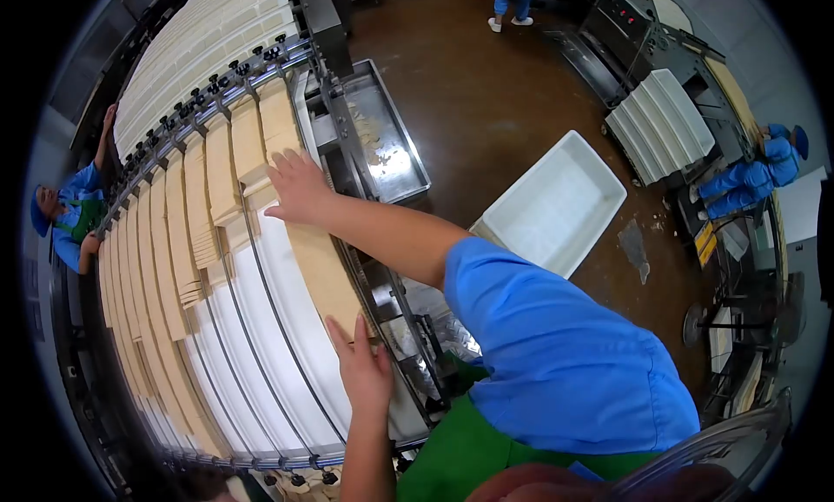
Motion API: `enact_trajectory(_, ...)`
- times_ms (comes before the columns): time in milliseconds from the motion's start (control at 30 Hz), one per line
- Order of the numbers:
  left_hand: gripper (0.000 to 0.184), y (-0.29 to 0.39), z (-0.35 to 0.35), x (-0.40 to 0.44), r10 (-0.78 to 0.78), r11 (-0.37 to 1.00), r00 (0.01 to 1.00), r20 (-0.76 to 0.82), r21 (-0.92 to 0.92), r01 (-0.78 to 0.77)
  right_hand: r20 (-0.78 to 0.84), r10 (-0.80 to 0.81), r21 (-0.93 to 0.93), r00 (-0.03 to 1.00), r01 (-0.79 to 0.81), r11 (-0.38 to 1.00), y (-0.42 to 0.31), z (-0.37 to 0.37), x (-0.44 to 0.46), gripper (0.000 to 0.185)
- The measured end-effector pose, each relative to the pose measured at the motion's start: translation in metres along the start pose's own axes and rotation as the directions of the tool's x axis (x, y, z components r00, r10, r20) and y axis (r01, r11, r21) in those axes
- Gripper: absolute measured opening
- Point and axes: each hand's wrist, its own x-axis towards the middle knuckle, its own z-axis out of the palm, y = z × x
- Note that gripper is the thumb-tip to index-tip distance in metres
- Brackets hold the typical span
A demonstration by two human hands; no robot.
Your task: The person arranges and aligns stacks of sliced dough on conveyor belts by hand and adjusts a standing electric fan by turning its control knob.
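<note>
Long rows of thin tan sheets (178,194), of a kind I cannot make out, lie on a white conveyor belt (256,328) divided by metal rods. My right hand (298,187) reaches across and rests on the sheets in the outer rows, fingers spread and thumb apart. Closer to my body, my left hand (363,372) lies at the near end of the outermost tan strip (317,263), its fingers stretched out and touching the end. Neither hand is closed around anything. Several sheets beside my right hand are fanned in overlapping steps.
A metal bar with black knobs (208,94) crosses the conveyor. On the floor to the right are a metal tray with scraps (382,142) and a white bin (556,207). One co-worker (74,211) stands across the conveyor; another (751,176) is far right near stacked white crates (660,124).
</note>
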Motion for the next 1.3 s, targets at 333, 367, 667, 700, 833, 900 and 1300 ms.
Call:
enact_trajectory(333, 0.072, 0.002, -0.006, 0.009, -0.051, 0.987, 0.997, 0.059, -0.150, 0.060, 0.234, 0.059, 0.101, 0.970, -0.084, 0.991, 0.017, 0.017, 0.007, 0.095)
enact_trajectory(367, 0.072, -0.006, -0.005, 0.004, -0.049, 0.987, 0.998, 0.048, -0.149, 0.056, 0.177, -0.009, 0.115, 0.984, -0.012, 0.993, 0.007, 0.016, -0.002, 0.096)
enact_trajectory(667, 0.083, -0.051, -0.037, -0.156, -0.230, 0.755, 0.971, -0.060, -0.641, 0.139, 0.346, -0.456, 0.299, 0.820, 0.364, 0.882, -0.082, -0.094, -0.210, 0.093)
enact_trajectory(700, 0.083, -0.055, -0.042, -0.183, -0.312, 0.642, 0.949, -0.036, -0.744, 0.183, 0.321, -0.432, 0.153, 0.843, 0.403, 0.902, -0.089, -0.089, -0.211, 0.090)
enact_trajectory(833, 0.085, -0.064, -0.074, -0.272, -0.491, 0.360, 0.871, 0.008, -0.909, 0.211, 0.229, -0.100, -0.020, 0.968, 0.107, 0.994, -0.095, -0.084, -0.215, 0.084)
enact_trajectory(900, 0.079, -0.091, -0.070, -0.326, -0.559, 0.357, 0.820, -0.124, -0.928, 0.103, 0.316, -0.023, -0.097, 0.948, 0.056, 0.994, -0.116, -0.102, -0.214, 0.087)
enact_trajectory(1300, 0.074, -0.072, -0.022, -0.631, -0.669, 0.649, 0.423, -0.611, -0.204, 0.733, -0.065, -0.907, 0.759, 0.417, 0.611, 0.226, -0.447, -0.161, -0.374, 0.063)
